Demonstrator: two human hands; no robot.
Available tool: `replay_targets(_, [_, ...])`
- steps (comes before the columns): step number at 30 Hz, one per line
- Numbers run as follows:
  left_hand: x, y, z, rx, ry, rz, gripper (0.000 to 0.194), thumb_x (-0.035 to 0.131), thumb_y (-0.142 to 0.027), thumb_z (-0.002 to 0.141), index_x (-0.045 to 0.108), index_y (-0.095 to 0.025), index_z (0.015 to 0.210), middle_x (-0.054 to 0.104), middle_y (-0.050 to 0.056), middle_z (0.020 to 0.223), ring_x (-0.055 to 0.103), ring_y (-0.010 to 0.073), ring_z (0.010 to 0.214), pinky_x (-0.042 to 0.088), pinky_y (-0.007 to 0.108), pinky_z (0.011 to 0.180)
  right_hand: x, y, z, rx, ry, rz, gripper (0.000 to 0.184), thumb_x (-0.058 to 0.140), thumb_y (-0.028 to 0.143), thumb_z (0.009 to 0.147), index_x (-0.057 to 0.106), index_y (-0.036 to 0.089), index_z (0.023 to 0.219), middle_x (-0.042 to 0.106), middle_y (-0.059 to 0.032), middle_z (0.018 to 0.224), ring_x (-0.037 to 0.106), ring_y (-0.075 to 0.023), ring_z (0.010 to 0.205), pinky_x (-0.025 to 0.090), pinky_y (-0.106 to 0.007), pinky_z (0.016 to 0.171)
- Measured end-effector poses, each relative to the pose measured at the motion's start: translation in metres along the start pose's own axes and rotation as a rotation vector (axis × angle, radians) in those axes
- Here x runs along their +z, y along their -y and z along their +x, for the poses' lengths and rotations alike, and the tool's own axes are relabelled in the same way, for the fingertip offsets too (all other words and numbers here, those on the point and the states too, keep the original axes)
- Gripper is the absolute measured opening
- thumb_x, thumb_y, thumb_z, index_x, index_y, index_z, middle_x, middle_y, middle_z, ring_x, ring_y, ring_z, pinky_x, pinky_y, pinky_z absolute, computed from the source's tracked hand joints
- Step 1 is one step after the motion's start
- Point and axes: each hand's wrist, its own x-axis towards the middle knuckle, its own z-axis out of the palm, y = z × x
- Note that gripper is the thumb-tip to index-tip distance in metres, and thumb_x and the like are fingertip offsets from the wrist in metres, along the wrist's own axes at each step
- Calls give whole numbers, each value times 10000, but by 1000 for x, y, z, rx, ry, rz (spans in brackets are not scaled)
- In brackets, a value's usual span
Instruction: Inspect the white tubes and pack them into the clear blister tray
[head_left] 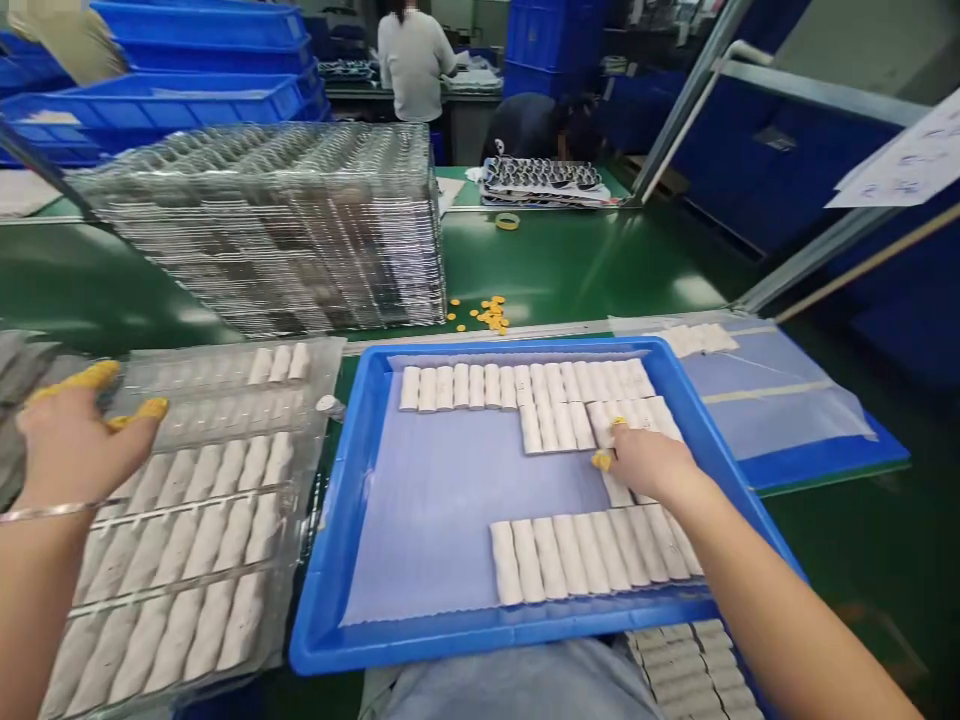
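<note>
My left hand (79, 450), with yellow finger covers on its tips, is over the left side of a clear plastic tray (202, 415). Its thumb and fingers are spread, with nothing visible between them. Whitish rolls (214, 535) fill the tray's nearer rows; a few sit in its far row. My right hand (652, 462), also with yellow finger covers, reaches into a blue bin (322, 590). Its finger and thumb are closed about a slightly tilted group of white rolls (645, 412). Further rolls (592, 550) lie in rows on the bin's pale liner; my hand hides some.
A tall stack of clear trays (300, 240) stands behind on the green table (585, 260). Small yellow pieces (491, 315) and a tape ring (507, 221) lie nearby. At right, a lined blue tray (780, 400) holds a few rolls. A person (416, 65) stands farther back.
</note>
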Motion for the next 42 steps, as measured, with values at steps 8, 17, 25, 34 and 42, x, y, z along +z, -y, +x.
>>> replay_targets(8, [0, -144, -55, 533, -71, -238, 644, 388, -513, 912, 506, -24, 1314, 625, 247, 1244, 562, 393, 1223, 417, 541, 1075, 20, 3, -22, 140, -20, -59, 646, 713, 412, 973, 441, 108, 1474, 513, -206, 1414, 587, -338, 1196, 516, -495, 989])
replay_targets(17, [7, -245, -108, 905, 21, -498, 458, 496, -295, 985, 367, -174, 1408, 552, 168, 1306, 495, 326, 1260, 418, 541, 1085, 42, 1, -31, 74, -50, 186, 544, 674, 225, 970, 450, 120, 1454, 590, -166, 1307, 577, -333, 1200, 483, -510, 1009])
replay_targets(25, [3, -268, -142, 653, 573, -940, 480, 548, -397, 943, 440, -219, 1376, 520, 166, 1383, 494, 341, 1314, 524, 495, 962, 17, -35, -45, -252, -66, 796, 515, 595, 211, 823, 457, 70, 1298, 623, -207, 1136, 620, -356, 1053, 500, -484, 912])
replay_targets(34, [-13, -318, -174, 218, 1050, -1715, 762, 735, -303, 813, 283, -327, 1426, 482, 93, 1319, 587, 179, 971, 592, 335, 756, -1, 52, -59, -804, 386, 1479, 439, 686, 555, 931, 509, 226, 1161, 576, -43, 1015, 559, -157, 747, 511, -286, 657])
replay_targets(42, [0, -301, -163, 176, 1015, -1826, 513, 727, -286, 849, 421, -291, 1260, 556, 40, 1133, 637, 151, 895, 538, 294, 767, 2, 42, -52, -687, 516, 1656, 443, 751, 508, 937, 560, 291, 1272, 573, -65, 1278, 635, -212, 995, 526, -406, 945])
